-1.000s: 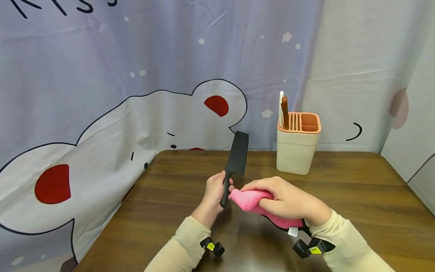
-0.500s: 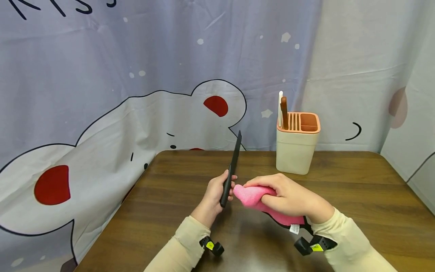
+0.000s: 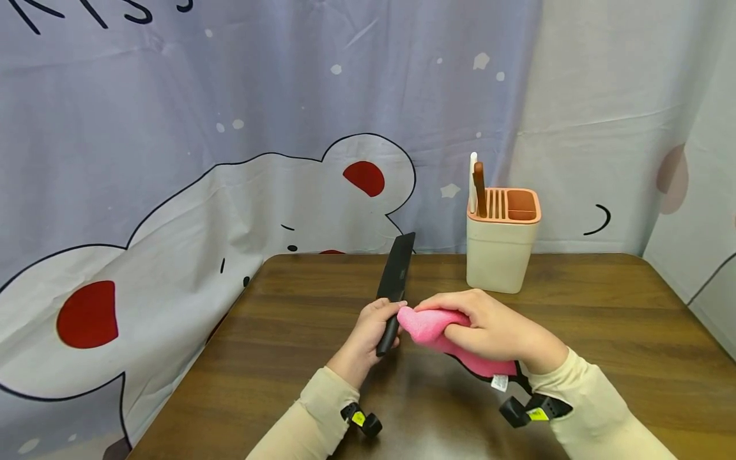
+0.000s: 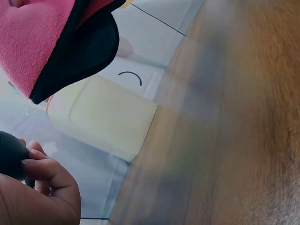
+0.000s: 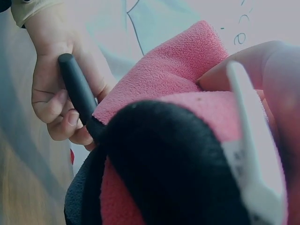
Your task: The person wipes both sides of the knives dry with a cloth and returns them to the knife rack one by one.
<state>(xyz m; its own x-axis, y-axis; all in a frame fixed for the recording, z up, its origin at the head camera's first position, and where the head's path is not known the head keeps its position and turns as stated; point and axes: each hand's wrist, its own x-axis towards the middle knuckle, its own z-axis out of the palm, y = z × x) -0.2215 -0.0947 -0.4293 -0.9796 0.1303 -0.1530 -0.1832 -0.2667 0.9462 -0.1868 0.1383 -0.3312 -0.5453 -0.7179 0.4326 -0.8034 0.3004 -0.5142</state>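
Note:
My left hand (image 3: 368, 331) grips the black handle of a cleaver (image 3: 397, 268), whose broad dark blade points away from me over the table. In the right wrist view the fingers of that hand curl round the handle's lower part. My right hand (image 3: 489, 326) pinches a bunched pink cloth (image 3: 428, 324) with black edging and a white tag, just right of the handle. Up close in the right wrist view, the pink cloth (image 5: 178, 61) has a fuzzy surface and its black trim covers much of the frame. The blade is hidden there behind the cloth.
A cream knife holder (image 3: 499, 255) with an orange slotted top stands at the table's back right. A white-handled and a brown-handled utensil (image 3: 480, 188) stick up from its left side. Behind the brown wooden table (image 3: 276, 358) hangs a printed curtain (image 3: 259, 83).
The cleaver has turned in my left hand, from flat side showing to edge-on, then to a slanted flat side with its tip lower. My right hand has shifted slightly up with the cloth.

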